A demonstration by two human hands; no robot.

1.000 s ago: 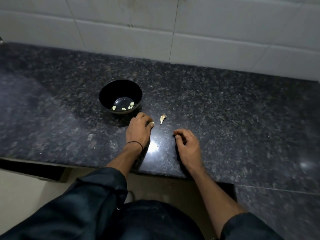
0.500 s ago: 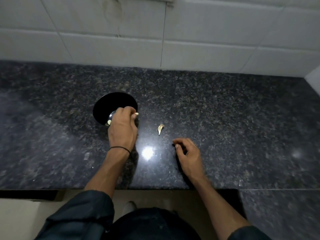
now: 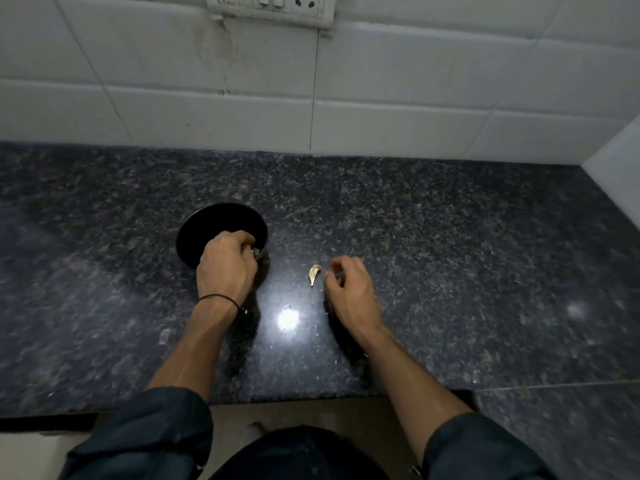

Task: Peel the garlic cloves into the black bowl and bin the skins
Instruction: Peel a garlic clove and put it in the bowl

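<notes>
Right of the black bowl (image 3: 214,220), the right hand (image 3: 349,289) hovers with fingers curled (pinching skin? cannot tell) beside a garlic piece (image 3: 314,273) on the granite counter (image 3: 450,271). The left hand (image 3: 225,268) curls into the bowl, grip hidden, likely dropping a peeled clove; next, pinch up that piece.

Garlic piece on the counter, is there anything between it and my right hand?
Nothing visible. The garlic piece lies on bare counter just left of the right hand, close to its curled fingers. The black bowl and the left hand sit farther left, out of that path.
</notes>
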